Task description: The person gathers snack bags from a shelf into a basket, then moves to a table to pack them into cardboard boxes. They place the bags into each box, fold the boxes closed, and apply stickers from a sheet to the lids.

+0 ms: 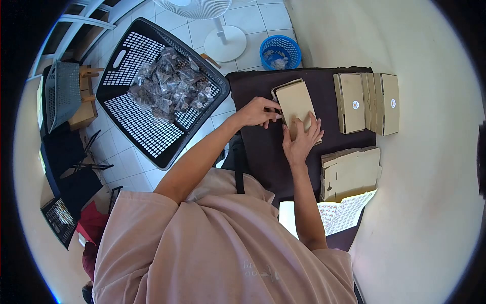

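Note:
A brown cardboard box (296, 99) lies at a slant on the dark-covered table, its lid down over most of it. A dark gap shows along its far left edge. My left hand (257, 112) is at the box's left side, fingers bent in against that edge; whether a flap is pinched between them is hard to see. My right hand (302, 138) grips the near end from above, thumb at the left edge and bent fingers across the lid towards the right edge.
Closed boxes with round stickers (351, 104) stand along the wall, near flat cardboard pieces (349, 175) and sticker sheets (349, 212). Left of the dark table (253, 83), a black crate (152, 129) holds bagged items (169, 86). Beyond are a blue basket (281, 52) and white fan (223, 38).

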Demonstrator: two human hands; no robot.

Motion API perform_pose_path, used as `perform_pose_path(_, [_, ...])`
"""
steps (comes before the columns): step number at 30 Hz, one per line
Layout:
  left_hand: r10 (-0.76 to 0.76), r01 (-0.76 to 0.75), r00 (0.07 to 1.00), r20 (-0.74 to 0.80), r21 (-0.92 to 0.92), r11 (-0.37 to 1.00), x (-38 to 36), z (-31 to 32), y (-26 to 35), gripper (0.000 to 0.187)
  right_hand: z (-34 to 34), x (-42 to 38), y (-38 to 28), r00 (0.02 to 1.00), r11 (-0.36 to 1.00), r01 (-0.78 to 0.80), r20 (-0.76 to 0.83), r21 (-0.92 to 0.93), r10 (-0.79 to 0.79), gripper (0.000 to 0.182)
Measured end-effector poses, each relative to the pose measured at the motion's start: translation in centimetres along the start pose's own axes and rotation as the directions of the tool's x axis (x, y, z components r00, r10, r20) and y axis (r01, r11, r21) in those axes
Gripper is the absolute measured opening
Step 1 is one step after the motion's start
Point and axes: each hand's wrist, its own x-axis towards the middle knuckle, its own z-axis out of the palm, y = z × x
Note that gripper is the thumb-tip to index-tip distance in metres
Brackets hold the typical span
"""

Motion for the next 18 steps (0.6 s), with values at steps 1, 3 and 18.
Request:
perform_pose_path(1, [-0.026,0.019,0.998,-0.062,-0.109,0.994,-0.1,0.0,-0.3,0.029,0.1,-0.1,0.0,1.000,1.000,0.011,-0.015,-0.002,-0.012,0.030])
perform_pose_path(3, [-0.059,0.034,0.992,-0.116,-0.214,0.976,0.0,0.3,-1.0,0.035,0.2,-0.2,0.1,0.999,1.000,0.018,-0.033,-0.003,-0.018,0.029])
perform_pose_path(18, [-0.113,0.133,0.913,-0.392,0.025,0.991,1.1,1.5,2.7,0.065,-1.3,0.1,0.2,1.000,0.997,-0.008,0.004,0.073,0.008,0.029])
